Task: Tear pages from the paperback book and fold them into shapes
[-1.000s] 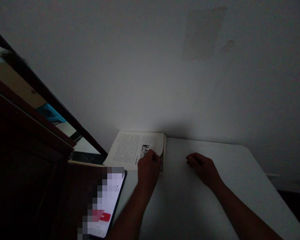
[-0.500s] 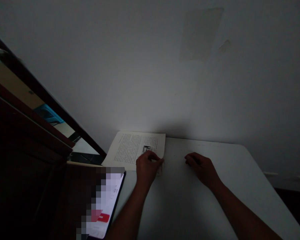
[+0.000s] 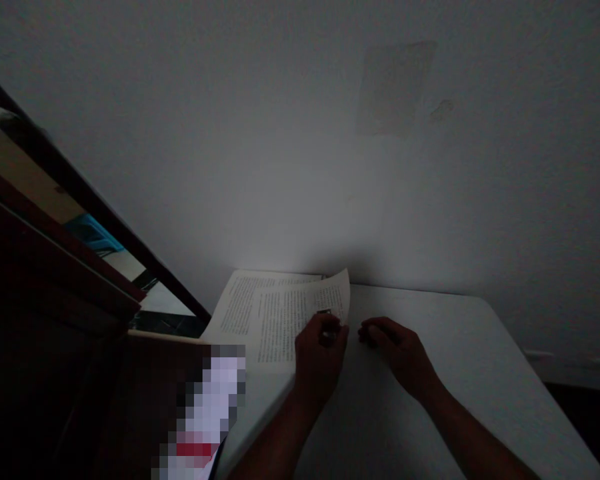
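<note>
A printed sheet of paper point(image 3: 280, 327) lies over another printed page point(image 3: 245, 300) at the table's far left, against the wall. My left hand point(image 3: 321, 350) pinches the upper sheet near its right edge, thumb and forefinger together. The sheet's far right corner curls upward, and part of a small dark picture shows above my fingers. Just to the right, my right hand point(image 3: 393, 347) hovers at or rests on the white table, fingers curled inward and apart from the paper. Whether anything is inside those fingers is hidden.
The white table point(image 3: 430, 313) stands against a pale wall point(image 3: 260, 167) bearing a faded rectangular patch. A lit, partly pixelated screen point(image 3: 205, 400) is at the table's left side. Dark wooden furniture point(image 3: 30, 333) fills the left, with a blue plastic object point(image 3: 95, 233) beyond.
My left hand has shifted right with the pinched sheet, which now slides off the page beneath and lifts at its corner. My right hand has moved slightly left.
</note>
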Motion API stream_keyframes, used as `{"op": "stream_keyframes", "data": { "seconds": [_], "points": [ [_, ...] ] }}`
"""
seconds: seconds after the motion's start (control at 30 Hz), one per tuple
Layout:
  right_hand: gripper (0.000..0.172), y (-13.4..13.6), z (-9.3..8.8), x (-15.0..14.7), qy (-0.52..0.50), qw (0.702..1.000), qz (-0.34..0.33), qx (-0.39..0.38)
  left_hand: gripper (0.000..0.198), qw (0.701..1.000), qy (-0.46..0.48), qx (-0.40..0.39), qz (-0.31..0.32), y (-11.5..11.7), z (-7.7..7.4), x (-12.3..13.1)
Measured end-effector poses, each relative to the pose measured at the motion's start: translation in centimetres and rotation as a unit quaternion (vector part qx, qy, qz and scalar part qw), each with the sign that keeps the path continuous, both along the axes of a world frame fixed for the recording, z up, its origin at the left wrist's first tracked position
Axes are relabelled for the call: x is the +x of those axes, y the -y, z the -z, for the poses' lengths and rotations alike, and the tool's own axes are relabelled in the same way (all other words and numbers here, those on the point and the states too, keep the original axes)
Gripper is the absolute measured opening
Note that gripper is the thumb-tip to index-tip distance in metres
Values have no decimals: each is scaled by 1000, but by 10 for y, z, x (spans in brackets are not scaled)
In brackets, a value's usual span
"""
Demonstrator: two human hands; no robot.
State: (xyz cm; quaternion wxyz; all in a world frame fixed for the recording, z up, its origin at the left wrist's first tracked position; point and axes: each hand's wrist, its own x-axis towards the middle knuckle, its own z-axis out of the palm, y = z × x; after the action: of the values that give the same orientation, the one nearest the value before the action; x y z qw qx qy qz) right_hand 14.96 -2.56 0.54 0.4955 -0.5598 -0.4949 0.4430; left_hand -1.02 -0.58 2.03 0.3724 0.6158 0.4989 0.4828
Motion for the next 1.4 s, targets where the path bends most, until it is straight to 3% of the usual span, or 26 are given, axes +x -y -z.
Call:
{"op": "stream_keyframes", "data": {
  "seconds": [0.13, 0.27, 0.4, 0.53, 0.6, 0.73, 0.93, 1.2, 1.4],
  "points": [
    [35, 11, -9, -12, -232, 969, -24, -79, 11, 994, 82, -26, 69, 12, 2, 14],
    [40, 23, -11, -17, -300, 946, -31, -119, 10, 983, 136, -56, 112, 23, 1, 23],
    [43, 28, -12, -15, -287, 954, 0, -88, 10, 971, 185, -80, 131, 30, 0, 27],
    [46, 28, -13, -7, -277, 958, -1, -76, 14, 936, 275, -138, 173, 27, 2, 24],
    [44, 28, -11, -2, -286, 955, -13, -75, 15, 937, 279, -143, 153, 21, 3, 19],
    [32, 28, -4, 9, -309, 949, 8, -59, 22, 970, 204, -77, 111, 9, 1, 4],
    [36, 33, 2, 20, -327, 941, 60, -68, 14, 998, 50, 0, 45, -2, 4, -11],
    [39, 39, -3, 22, -273, 958, 54, -65, 46, 973, 126, -162, 107, -3, 12, -2],
    [49, 37, 2, 19, -170, 982, 50, -67, 36, 950, 183, -203, 152, 4, 11, 5]
  ]
}}
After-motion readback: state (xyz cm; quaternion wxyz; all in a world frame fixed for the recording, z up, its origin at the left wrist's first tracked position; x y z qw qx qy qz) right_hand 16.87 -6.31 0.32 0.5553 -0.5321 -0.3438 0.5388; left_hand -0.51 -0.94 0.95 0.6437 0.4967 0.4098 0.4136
